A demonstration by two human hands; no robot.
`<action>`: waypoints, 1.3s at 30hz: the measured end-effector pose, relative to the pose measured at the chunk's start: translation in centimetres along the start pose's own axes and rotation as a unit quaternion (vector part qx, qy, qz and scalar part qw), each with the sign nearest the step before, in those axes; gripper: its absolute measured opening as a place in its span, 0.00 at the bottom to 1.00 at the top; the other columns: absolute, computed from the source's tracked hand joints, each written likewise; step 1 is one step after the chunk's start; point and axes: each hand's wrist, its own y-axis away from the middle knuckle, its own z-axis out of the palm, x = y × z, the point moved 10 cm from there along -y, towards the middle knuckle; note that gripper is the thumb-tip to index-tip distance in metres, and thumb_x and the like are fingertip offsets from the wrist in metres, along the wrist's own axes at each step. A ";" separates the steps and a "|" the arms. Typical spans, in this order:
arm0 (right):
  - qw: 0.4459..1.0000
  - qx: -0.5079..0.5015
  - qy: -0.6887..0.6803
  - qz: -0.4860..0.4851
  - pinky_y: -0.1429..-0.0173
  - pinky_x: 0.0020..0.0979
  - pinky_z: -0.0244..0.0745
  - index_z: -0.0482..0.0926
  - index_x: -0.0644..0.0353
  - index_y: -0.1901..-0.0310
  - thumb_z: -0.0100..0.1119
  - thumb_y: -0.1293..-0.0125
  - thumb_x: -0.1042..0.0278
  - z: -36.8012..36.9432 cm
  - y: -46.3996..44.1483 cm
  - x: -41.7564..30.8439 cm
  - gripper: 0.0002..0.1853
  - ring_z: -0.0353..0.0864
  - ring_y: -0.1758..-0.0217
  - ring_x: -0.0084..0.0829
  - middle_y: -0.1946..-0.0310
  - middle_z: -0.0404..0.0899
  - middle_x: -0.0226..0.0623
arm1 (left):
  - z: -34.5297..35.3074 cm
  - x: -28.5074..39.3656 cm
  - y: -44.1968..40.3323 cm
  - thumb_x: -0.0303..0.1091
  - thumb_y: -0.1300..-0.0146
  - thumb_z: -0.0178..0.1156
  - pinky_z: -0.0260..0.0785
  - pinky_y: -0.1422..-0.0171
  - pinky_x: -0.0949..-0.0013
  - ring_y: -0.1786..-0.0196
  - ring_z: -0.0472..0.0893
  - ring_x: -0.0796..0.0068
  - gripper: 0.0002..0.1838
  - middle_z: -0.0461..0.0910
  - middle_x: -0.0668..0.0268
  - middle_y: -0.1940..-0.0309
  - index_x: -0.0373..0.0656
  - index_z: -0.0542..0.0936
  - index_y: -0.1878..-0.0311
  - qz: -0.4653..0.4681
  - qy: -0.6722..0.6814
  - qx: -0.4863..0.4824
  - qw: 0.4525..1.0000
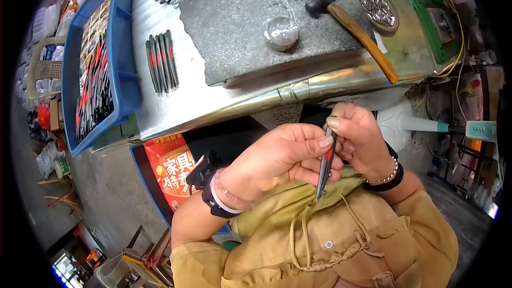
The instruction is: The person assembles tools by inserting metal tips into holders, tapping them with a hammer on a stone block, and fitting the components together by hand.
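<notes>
In front of my chest, both hands are closed around a slim black-and-red handled piece [327,162]. It is held nearly upright, with a grey metal part and small round rivet-like dots near its lower end. My left hand [282,154] pinches it around the middle, its thumb pointing to the right. At the upper end, my right hand [361,134] grips it between thumb and bent fingers. The fingers hide part of the piece, so its exact kind cannot be made out.
A stone slab [234,32] on the metal-covered table bears a hammer [349,21] and a round metal block [281,33]. Small metal pins fill a bowl [392,25]. Several similar black-and-red pieces [162,61] lie left, beside a loaded blue crate [118,48].
</notes>
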 end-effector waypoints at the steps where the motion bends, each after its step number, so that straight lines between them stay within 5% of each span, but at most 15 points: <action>1: 1.000 0.020 0.000 -0.015 0.84 0.15 0.54 0.72 0.58 0.72 0.57 0.36 0.67 -0.1 0.3 -0.1 0.09 0.63 0.85 0.12 0.81 0.74 0.29 | 0.1 0.0 -0.1 0.34 0.30 0.50 0.80 0.55 0.69 0.57 0.84 0.61 0.14 0.81 0.53 0.59 0.33 0.73 0.49 -0.006 -0.009 -0.010 1.000; 12: 0.984 0.054 -0.039 -0.166 0.82 0.15 0.57 0.70 0.58 0.69 0.54 0.34 0.71 0.0 2.8 -2.0 0.06 0.65 0.83 0.12 0.78 0.75 0.29 | 1.6 0.6 -1.1 0.34 0.33 0.55 0.80 0.62 0.71 0.63 0.85 0.63 0.14 0.82 0.56 0.64 0.34 0.75 0.51 -0.039 -0.115 -0.101 0.987; 17: 0.986 0.049 -0.059 -0.149 0.83 0.16 0.57 0.70 0.58 0.70 0.53 0.34 0.70 -0.2 2.5 -1.7 0.07 0.64 0.84 0.13 0.79 0.74 0.28 | 1.7 0.8 -1.3 0.38 0.34 0.57 0.79 0.63 0.73 0.65 0.85 0.65 0.12 0.82 0.57 0.65 0.37 0.76 0.58 -0.041 -0.086 -0.103 0.990; 39: 0.990 0.051 -0.061 -0.115 0.82 0.15 0.56 0.69 0.56 0.72 0.55 0.35 0.70 0.9 1.4 -0.5 0.08 0.63 0.84 0.12 0.79 0.73 0.26 | -0.1 0.5 -0.6 0.39 0.34 0.57 0.80 0.62 0.71 0.65 0.85 0.66 0.14 0.82 0.57 0.65 0.36 0.77 0.55 -0.023 -0.052 -0.114 0.992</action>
